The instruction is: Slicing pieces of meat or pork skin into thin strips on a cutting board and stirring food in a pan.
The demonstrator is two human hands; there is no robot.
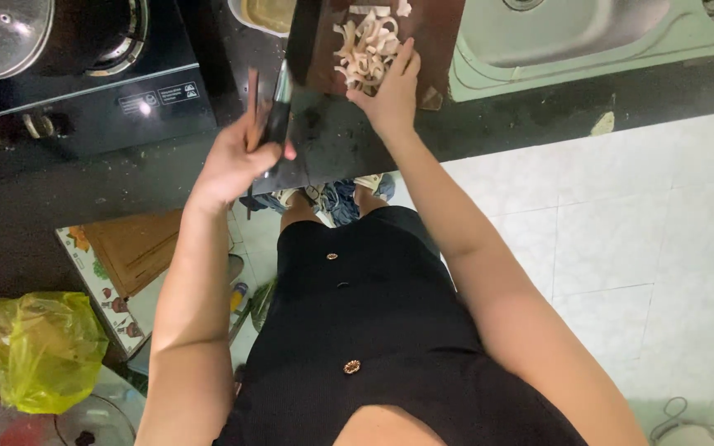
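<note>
Pale cut strips lie heaped on a dark brown cutting board that sits on the black counter, just beside the steel sink. The right hand rests flat and open, fingers spread against the near edge of the heap, its arm stretched forward. The left hand is closed around the handle of a knife, blade pointing toward the board, wrist raised. A black gas stove stands at left; a yellow plastic bag lies below.
</note>
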